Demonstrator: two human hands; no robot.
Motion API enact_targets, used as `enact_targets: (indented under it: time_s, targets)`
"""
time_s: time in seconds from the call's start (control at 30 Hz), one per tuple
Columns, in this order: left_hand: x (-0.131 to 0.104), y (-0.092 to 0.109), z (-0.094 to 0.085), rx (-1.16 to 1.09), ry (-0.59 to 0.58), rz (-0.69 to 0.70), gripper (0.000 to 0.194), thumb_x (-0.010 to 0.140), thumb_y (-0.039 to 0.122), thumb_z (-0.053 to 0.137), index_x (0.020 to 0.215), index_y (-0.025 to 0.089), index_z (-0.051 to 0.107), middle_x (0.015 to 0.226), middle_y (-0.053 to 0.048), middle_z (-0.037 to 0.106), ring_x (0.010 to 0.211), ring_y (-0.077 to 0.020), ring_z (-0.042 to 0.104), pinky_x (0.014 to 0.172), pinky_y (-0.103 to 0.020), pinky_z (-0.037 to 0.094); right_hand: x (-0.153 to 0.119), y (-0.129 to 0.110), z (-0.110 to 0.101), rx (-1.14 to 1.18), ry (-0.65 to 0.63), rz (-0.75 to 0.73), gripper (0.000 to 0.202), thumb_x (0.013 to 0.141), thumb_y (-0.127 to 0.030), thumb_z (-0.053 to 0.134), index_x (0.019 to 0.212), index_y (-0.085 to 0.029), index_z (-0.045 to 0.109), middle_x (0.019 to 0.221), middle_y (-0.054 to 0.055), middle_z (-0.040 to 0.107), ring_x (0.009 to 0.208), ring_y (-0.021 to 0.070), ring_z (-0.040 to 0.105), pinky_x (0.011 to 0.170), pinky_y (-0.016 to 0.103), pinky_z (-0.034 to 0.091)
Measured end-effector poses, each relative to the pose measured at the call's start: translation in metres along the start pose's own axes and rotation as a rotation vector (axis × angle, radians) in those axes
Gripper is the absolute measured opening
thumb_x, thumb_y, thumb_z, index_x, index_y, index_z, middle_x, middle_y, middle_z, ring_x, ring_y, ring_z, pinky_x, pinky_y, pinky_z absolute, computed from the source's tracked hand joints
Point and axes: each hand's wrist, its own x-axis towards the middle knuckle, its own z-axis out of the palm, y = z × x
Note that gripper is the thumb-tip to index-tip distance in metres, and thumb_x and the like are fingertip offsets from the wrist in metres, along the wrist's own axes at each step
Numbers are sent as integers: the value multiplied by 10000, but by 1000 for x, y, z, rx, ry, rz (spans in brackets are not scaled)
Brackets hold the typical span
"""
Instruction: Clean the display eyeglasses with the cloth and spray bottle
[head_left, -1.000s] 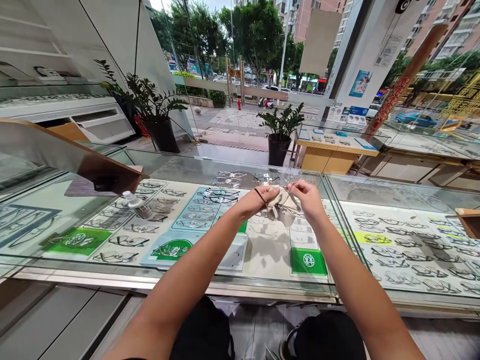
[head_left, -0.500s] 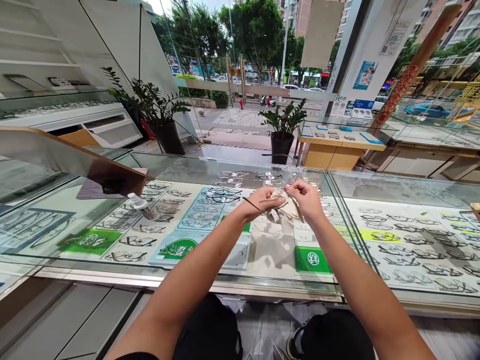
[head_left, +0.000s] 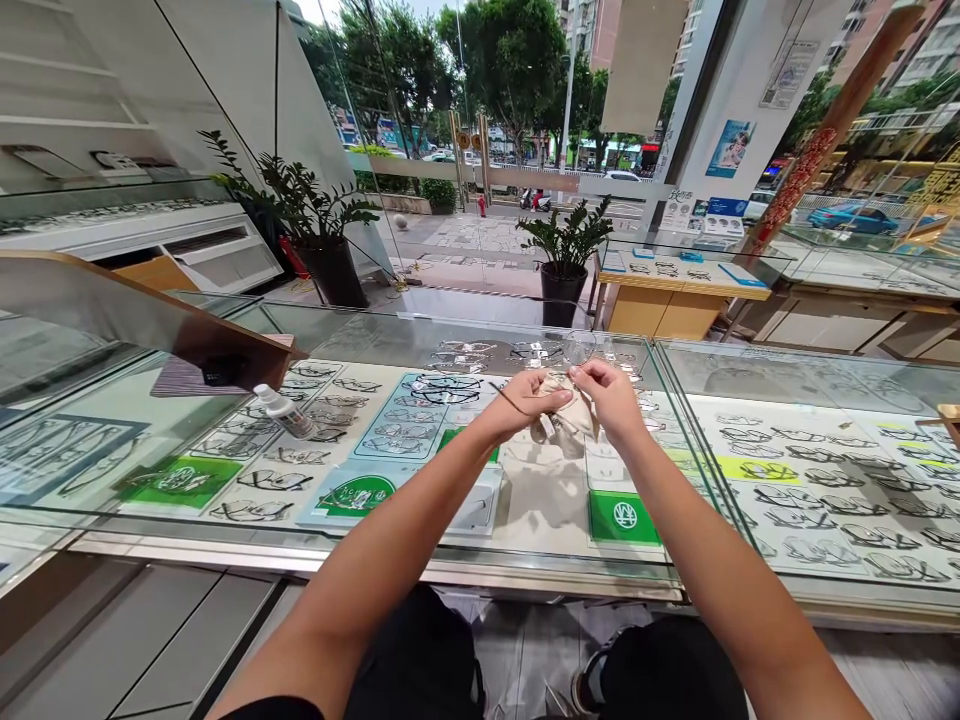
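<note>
Over the glass counter my two hands meet around a beige cloth (head_left: pixel 576 412) and a pair of glasses. One thin dark temple (head_left: pixel 508 398) of the glasses sticks out to the left past my left hand (head_left: pixel 531 398). That hand is closed on the glasses, thumb against the cloth. My right hand (head_left: pixel 611 398) pinches the cloth from the other side, fingers and thumb together. A small white tag (head_left: pixel 547 427) hangs below the left fingers. Most of the glasses frame is hidden by the cloth and fingers.
Rows of glasses (head_left: pixel 772 470) lie inside the glass display case (head_left: pixel 570 560). A white spray bottle (head_left: pixel 283 412) stands at the left, near a brown panel (head_left: pixel 150 310). Beyond the counter are potted plants (head_left: pixel 564 270) and a wooden display table (head_left: pixel 667 300).
The cloth has shifted and bunched differently between my fingers. The left temple has tilted slightly, and a dark temple seen above my hands before no longer shows there.
</note>
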Motion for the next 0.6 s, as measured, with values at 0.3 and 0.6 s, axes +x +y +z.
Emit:
enact_targets:
  time_s: [0.3, 0.6]
  targets:
    - [3, 0, -6, -22, -18, 8, 480, 691, 471, 933, 916, 121, 694, 784, -22, 663, 685, -117, 575, 653, -222, 429, 1, 3, 0, -2, 45, -10, 421, 763, -621, 808, 713, -222, 681, 728, 5, 601, 688, 167, 496, 651, 315, 420]
    - [8, -9, -5, -28, 203, -10, 501, 614, 449, 976, 802, 130, 640, 672, 16, 619, 578, -88, 532, 577, -209, 415, -3, 5, 6, -28, 4, -34, 440, 768, -634, 796, 719, -217, 666, 681, -13, 551, 663, 154, 443, 628, 303, 384]
